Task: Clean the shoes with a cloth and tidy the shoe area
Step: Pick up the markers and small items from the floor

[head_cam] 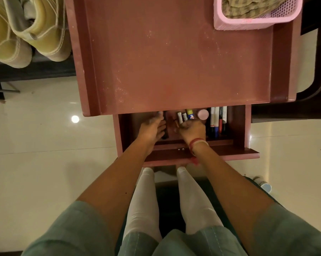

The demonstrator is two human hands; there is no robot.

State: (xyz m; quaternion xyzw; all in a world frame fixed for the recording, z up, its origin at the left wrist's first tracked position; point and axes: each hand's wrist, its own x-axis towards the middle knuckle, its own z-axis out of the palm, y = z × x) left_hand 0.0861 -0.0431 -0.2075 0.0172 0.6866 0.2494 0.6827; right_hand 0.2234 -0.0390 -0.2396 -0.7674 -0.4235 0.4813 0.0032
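Table of reddish wood fills the view, its top dusty and scuffed, with its drawer pulled out toward the person. Shoes, pale yellow, sit on a dark shelf well to the left of the table. On the table's far right corner stands a pink basket holding the cloth, bunched and untouched.

Both hands are inside the drawer. The left hand reaches in with fingers straight and relaxed, gripping nothing. The right hand curls down just beside the batteries; whether it pinches something small I cannot tell. Markers lie in a row to its right.

The step looks like sorting the drawer, part of the tidying; shoe cleaning seems not yet begun. The next move likely calls for lining up the loose bits, shutting the drawer, then reaching far right for the cloth.
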